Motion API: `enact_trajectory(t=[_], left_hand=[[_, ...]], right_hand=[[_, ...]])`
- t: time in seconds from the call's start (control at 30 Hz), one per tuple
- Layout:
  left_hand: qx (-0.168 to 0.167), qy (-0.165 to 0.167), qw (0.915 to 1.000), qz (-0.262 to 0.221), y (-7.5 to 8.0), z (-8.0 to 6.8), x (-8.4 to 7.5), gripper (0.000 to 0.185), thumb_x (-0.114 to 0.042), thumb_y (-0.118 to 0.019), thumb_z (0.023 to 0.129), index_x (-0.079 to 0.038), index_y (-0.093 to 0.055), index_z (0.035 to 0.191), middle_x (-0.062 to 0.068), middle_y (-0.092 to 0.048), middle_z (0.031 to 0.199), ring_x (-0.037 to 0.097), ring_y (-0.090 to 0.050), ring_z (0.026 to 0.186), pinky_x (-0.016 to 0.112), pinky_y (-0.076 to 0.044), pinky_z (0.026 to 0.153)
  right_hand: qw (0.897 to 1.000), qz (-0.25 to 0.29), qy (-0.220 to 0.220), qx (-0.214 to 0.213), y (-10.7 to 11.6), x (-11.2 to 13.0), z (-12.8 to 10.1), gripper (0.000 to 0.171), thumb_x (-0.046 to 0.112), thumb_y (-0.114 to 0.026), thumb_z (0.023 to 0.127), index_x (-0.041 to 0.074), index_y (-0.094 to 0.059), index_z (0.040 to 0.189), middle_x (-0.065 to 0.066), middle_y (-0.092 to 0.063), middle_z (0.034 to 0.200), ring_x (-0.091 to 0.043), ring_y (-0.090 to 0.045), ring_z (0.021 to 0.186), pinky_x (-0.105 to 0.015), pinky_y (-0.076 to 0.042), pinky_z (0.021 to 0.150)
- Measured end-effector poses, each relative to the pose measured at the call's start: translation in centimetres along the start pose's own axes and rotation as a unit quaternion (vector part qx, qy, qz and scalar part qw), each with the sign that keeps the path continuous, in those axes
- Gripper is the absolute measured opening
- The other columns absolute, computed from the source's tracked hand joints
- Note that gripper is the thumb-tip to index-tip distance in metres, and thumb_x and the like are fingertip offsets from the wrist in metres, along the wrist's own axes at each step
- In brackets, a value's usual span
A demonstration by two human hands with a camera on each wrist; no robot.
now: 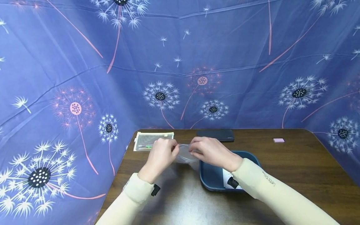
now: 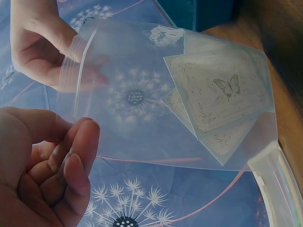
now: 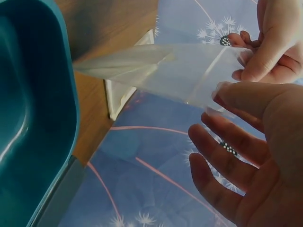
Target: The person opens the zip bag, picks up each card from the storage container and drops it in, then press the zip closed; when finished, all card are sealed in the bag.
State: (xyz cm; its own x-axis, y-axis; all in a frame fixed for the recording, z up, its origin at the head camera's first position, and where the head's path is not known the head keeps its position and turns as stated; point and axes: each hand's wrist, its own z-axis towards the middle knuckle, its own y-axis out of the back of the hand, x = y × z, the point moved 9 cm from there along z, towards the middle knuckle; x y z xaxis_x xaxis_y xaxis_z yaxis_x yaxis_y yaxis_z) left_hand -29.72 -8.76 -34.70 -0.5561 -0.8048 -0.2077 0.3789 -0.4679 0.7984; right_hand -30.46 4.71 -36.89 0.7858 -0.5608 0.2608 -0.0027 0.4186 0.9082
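Note:
A clear zip bag (image 1: 186,154) hangs between the two hands above the table. In the left wrist view, paper cards (image 2: 229,90), the front one printed with a butterfly, lie at the bag's far end. My left hand (image 1: 161,156) pinches one end of the zip edge between thumb and fingers. At the other end of that edge, my right hand (image 1: 211,152) pinches the plastic, its other fingers spread loosely in the right wrist view. Whether the zip is sealed cannot be made out.
A blue basin (image 1: 203,178) with white paper (image 1: 226,177) inside stands below the right forearm. Behind the left hand lies a mesh zip pouch (image 1: 153,137). A black case (image 1: 217,135) lies at the table's back, and a pink block (image 1: 278,140) farther right.

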Motion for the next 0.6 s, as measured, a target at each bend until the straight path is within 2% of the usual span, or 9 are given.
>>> enact_trajectory(t=[0.3, 0.6], left_hand=[[-0.004, 0.004, 1.0000, 0.002, 0.0, -0.1, 0.3, 0.033, -0.006, -0.072, 0.084, -0.020, -0.056, 0.059, -0.013, -0.040, 0.051, 0.007, -0.036, 0.048, 0.029, -0.033, 0.047], [-0.002, 0.007, 1.0000, -0.004, 0.0, -0.1, 0.4, 0.035, -0.006, -0.072, 0.085, -0.021, -0.054, 0.059, -0.013, -0.039, 0.051, 0.006, -0.034, 0.047, 0.028, -0.031, 0.047]], right_hand=[[1.000, -0.006, -0.013, -0.020, 1.8, -0.9, -1.3, 0.007, 0.017, -0.079, 0.094, 0.021, -0.074, 0.097, 0.014, -0.065, 0.090, 0.001, -0.053, 0.067, -0.024, -0.047, 0.058], [0.996, -0.026, -0.084, 0.005, 2.3, -5.4, -3.2, 0.009, 0.017, -0.075, 0.096, 0.025, -0.071, 0.092, 0.017, -0.063, 0.084, 0.000, -0.053, 0.068, -0.029, -0.048, 0.063]])
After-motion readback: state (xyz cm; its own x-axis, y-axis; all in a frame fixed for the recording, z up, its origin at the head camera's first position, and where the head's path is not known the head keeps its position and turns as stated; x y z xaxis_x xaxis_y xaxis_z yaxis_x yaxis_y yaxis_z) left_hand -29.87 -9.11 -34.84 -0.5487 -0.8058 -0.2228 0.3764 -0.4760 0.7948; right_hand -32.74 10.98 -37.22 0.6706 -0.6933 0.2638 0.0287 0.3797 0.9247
